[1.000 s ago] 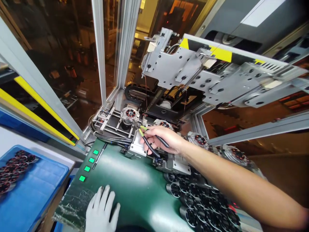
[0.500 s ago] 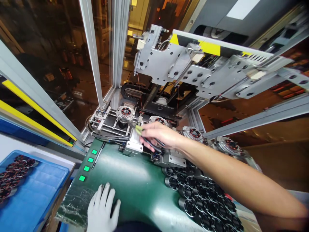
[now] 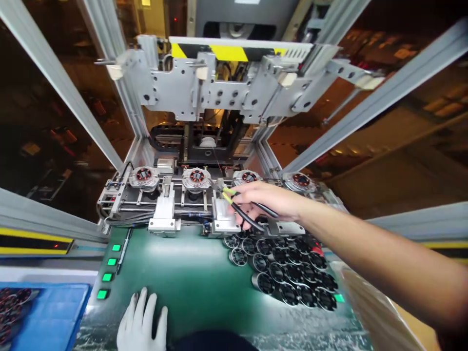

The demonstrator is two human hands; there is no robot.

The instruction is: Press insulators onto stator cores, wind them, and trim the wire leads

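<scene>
We note view now square-on to winding fixture (image 3: 197, 195), earlier seen from left. Right hand (image 3: 265, 200) closed around cutters (image 3: 243, 214), still at fixture front, tips beside third stator (image 3: 248, 177). Left hand (image 3: 141, 324), white-gloved, stays flat and open on green mat (image 3: 197, 278) below fixture. Black rotor cups (image 3: 285, 268) clustered on mat right of fixture front. Four green buttons (image 3: 108, 269) left of mat.

Matt green mat (image 3: 190, 273), brushed metal fixtures (image 3: 164, 217), white cloth-gloved left hand (image 3: 141, 324)
</scene>
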